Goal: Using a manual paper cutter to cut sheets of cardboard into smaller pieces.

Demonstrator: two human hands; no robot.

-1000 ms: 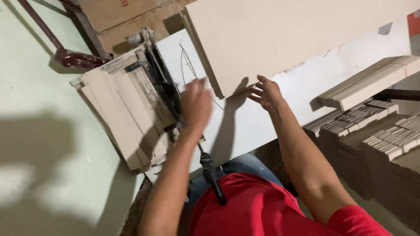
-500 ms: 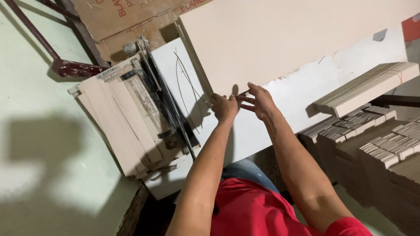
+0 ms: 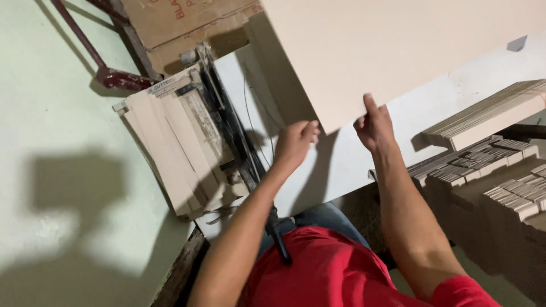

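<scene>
Smooth beige tile (image 3: 398, 51) now lifted

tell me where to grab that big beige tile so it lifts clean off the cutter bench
Probably by the near corner edge of the big beige tile, from below, where it overhangs the white bench. The right hand already pinches that edge; the left hand sits beside the corner.

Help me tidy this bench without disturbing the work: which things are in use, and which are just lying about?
In use:
- large beige flat tile
- left hand
- right hand
- black-railed manual tile cutter

Lying about:
- stacked beige tile strips
- brown cardboard box
- piles of narrow cut tile pieces
</scene>
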